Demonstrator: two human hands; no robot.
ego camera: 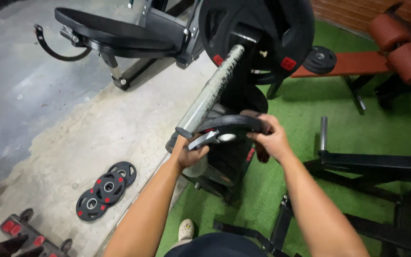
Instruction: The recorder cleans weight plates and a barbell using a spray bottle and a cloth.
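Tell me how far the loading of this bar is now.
One large black plate already sits on the bar sleeve. The left hand and right hand hold a smaller black plate at the sleeve's end, not yet slid on. Three small plates lie on the concrete floor.

My one camera is sitting on my head, looking steeply down and forward along my forearms. It is framing my left hand (190,153) and right hand (271,139) up close, with the concrete floor (72,128) left and green turf (319,114) right.
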